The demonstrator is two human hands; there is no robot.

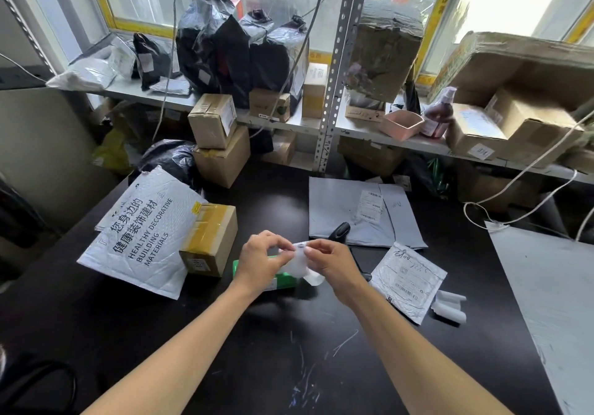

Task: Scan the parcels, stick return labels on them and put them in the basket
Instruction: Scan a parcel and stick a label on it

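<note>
Label (300,258) coming off its backing, both hands on it above the green parcel (283,278).
Left hand (262,262) and right hand (332,265) each pinch the white strip, fingers (283,250) curled tight at its top edge. Best bet: peel slow, keep adhesive off itself, then lay it flat on the parcel w/o creases. Count on the counter (289,350): 1 scanner (339,231), 1 taped box (209,238), 1 white mailer (144,231), 2 grey mailers (348,210), 1 small pouch (408,281). No basket in view.
</note>
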